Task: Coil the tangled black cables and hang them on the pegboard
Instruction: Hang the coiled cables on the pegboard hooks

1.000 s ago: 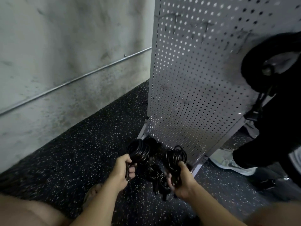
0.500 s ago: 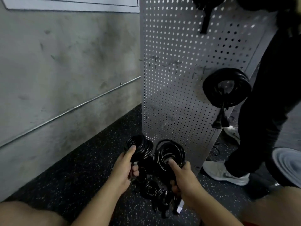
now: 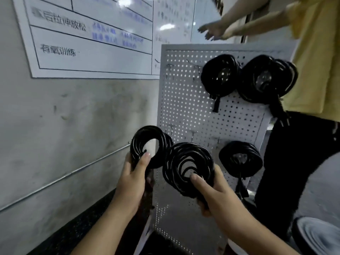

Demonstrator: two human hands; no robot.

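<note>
Raised from near the floor half a second ago, both coils now sit before the pegboard [image 3: 184, 111]; my left hand [image 3: 131, 181] has its fingers [image 3: 143, 159] curled round the tight coil [image 3: 137, 142]; my right hand [image 3: 217, 194] grips the looser coil [image 3: 184, 159] just beside it; three hung coils [image 3: 206, 80] sit up-right.

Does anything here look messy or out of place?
Slightly. The right hand holds a loose coil with strands straying across its middle, while the left hand holds a tight coil, evenly wound. Nothing else stands out.
</note>
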